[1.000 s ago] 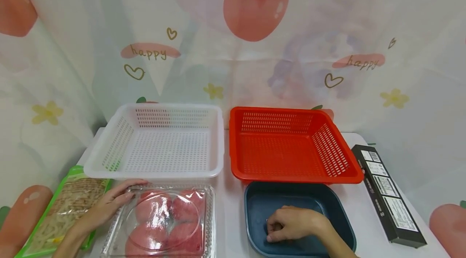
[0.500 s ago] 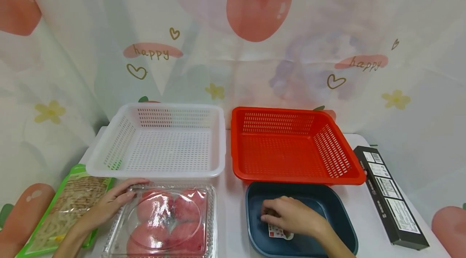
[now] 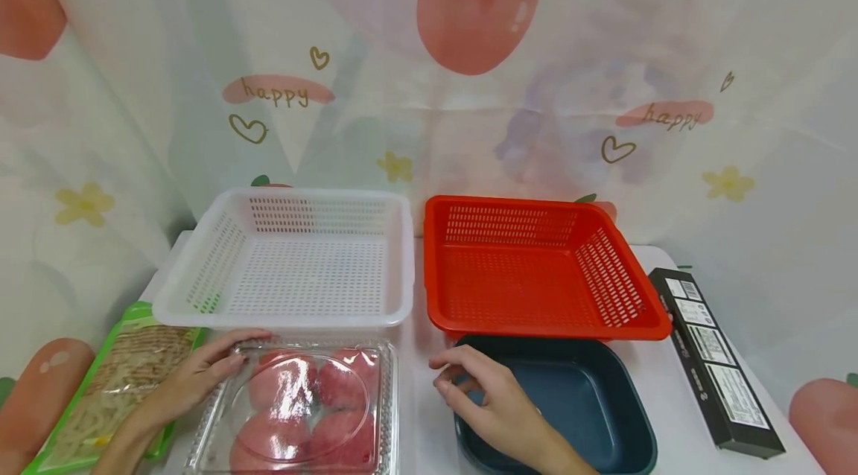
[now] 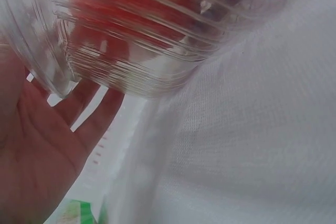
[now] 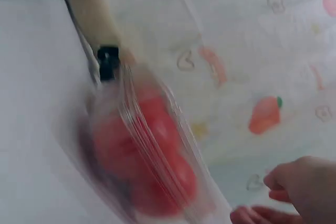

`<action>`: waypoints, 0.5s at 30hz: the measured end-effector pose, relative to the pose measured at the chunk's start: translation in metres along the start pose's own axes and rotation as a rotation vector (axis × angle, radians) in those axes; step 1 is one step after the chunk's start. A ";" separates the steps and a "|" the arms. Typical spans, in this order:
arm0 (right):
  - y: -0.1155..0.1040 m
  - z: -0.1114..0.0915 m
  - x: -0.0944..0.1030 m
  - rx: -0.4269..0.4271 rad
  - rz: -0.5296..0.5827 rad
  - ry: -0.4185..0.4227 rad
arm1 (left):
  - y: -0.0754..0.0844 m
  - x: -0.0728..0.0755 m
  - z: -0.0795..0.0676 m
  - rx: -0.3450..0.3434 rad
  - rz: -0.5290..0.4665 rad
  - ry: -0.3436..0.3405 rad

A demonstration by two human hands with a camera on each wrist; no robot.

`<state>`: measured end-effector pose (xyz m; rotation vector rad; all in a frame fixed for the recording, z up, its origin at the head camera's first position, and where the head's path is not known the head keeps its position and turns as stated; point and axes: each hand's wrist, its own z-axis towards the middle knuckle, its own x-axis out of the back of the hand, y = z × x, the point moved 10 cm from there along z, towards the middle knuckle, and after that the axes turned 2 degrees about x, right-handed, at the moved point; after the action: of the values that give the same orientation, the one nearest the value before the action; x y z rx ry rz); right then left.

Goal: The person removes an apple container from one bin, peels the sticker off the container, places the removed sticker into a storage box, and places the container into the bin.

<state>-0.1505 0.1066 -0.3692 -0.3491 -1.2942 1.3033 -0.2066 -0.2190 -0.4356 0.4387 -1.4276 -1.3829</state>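
Note:
My left hand [image 3: 204, 369] lies at the far left corner of a clear plastic lidded box [image 3: 389, 393], which holds several red, round, fruit-like things [image 3: 278, 434]. In the left wrist view the fingers of this hand [image 4: 44, 145] reach straight out under the box's rim. My right hand [image 3: 492, 404] hovers over the left rim of a dark blue basin [image 3: 576, 415], its fingers loosely bent and nothing seen between them. Only a tiny bit of a pale item [image 3: 538, 410] shows in the basin beside this hand; the hand covers the rest.
Behind the box stands a white slotted basket [image 3: 311, 274], and behind the basin a red one [image 3: 509, 281]. A green-edged clear food packet [image 3: 127, 378] lies at the left. At the right edge lies a long black box [image 3: 713, 363] with white labels. A printed cloth [image 3: 469, 132] hangs behind.
My right hand has moved left and out of the basin. Half a second ago a small white item with red marks showed beneath it in the basin. My left hand stays at the box.

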 end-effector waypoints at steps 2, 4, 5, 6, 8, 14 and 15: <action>0.001 -0.001 -0.014 -0.093 0.069 -0.031 | 0.000 0.000 0.000 0.000 -0.007 0.001; 0.000 -0.001 -0.029 -0.134 0.117 -0.068 | 0.001 0.000 0.000 -0.005 -0.009 -0.001; 0.001 -0.002 -0.038 -0.177 0.144 -0.094 | 0.000 0.000 0.000 -0.004 -0.009 0.001; 0.003 -0.003 -0.046 -0.221 0.173 -0.120 | 0.000 0.000 0.000 -0.004 -0.009 -0.001; 0.006 -0.003 -0.059 -0.268 0.208 -0.144 | -0.002 0.000 0.000 0.009 -0.003 0.000; 0.019 0.008 -0.070 -0.336 0.254 -0.053 | -0.004 0.001 0.000 0.022 0.010 0.017; 0.021 0.010 -0.071 -0.338 0.253 -0.032 | -0.003 0.001 0.000 0.017 0.012 0.021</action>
<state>-0.1518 0.0500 -0.4174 -0.7511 -1.5373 1.3002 -0.2084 -0.2203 -0.4379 0.4541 -1.4236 -1.3538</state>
